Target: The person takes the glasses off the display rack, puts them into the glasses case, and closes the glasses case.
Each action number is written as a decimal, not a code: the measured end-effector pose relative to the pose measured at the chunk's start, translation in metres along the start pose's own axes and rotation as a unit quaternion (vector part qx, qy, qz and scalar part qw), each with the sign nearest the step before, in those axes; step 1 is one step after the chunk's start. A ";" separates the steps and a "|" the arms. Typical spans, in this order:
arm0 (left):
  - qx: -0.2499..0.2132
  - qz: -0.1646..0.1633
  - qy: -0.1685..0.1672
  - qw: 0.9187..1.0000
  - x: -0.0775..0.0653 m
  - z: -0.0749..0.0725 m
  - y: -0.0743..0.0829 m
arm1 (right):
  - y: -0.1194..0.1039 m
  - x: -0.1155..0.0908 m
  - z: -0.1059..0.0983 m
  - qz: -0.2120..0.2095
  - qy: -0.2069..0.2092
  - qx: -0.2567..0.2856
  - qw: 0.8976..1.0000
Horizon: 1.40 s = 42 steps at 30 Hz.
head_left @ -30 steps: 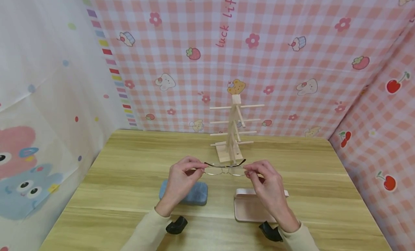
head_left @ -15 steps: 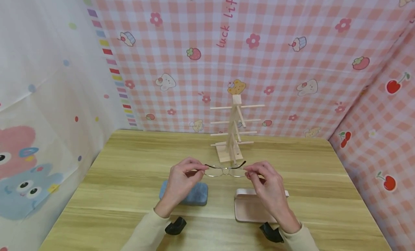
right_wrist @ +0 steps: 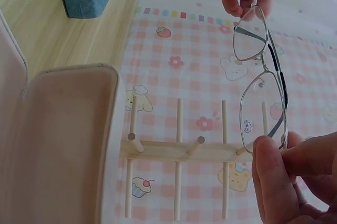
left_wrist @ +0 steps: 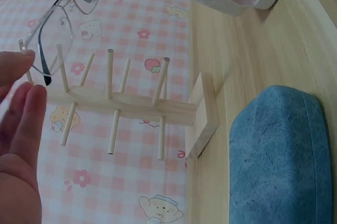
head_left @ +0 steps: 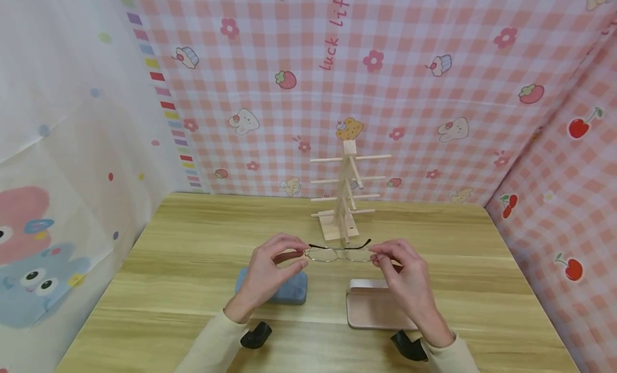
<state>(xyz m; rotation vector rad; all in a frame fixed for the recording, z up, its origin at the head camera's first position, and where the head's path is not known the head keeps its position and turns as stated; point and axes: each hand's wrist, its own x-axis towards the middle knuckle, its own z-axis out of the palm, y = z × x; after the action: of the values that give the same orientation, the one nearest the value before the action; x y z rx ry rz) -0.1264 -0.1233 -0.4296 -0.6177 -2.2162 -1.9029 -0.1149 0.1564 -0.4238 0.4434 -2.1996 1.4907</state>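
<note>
While aloft, glasses (head_left: 341, 251) between fingertips (right_wrist: 266, 149).

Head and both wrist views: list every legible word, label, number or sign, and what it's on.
"luck life": on the pink checked backdrop, head view.
Small mark on a lens of the glasses, right wrist view: too small to read.
Bit of pink lettering low on the backdrop, left wrist view: too partial to read.
Blue case, pink case, wooden stand: none visible.
</note>
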 end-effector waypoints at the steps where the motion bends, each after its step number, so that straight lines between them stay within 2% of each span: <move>1: 0.008 0.009 -0.002 1.000 0.000 0.000 0.000 | 0.000 0.000 -0.001 0.001 0.000 -0.001 1.000; 8: 0.071 0.087 -0.013 0.994 0.003 0.003 -0.003 | 0.000 0.000 -0.005 0.015 0.000 -0.010 1.000; 12: 0.072 0.092 -0.011 0.993 0.004 0.005 -0.003 | 0.000 0.001 -0.008 0.031 -0.013 -0.009 0.999; 22: 0.046 0.031 -0.004 0.998 0.003 0.016 -0.003 | 0.000 0.001 -0.022 0.094 -0.060 0.020 0.994; 26: 0.015 -0.005 0.004 1.000 0.002 0.021 -0.004 | -0.002 0.000 -0.030 0.125 -0.078 0.042 0.988; 31: -0.027 -0.062 0.012 0.998 0.001 0.028 -0.004 | -0.001 0.000 -0.039 0.146 -0.088 0.054 0.984; 34: -0.043 -0.085 0.015 0.995 0.001 0.032 -0.005 | 0.000 -0.002 -0.043 0.152 -0.091 0.052 0.983; 42: -0.058 -0.106 0.002 0.993 0.003 0.043 -0.004 | 0.004 -0.006 -0.054 0.164 -0.082 0.025 0.983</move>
<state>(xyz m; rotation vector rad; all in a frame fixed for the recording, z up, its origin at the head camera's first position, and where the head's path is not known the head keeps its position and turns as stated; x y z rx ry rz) -0.1246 -0.0818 -0.4402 -0.4086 -2.2618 -2.1432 -0.1020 0.2084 -0.4125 0.2318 -2.4615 1.7363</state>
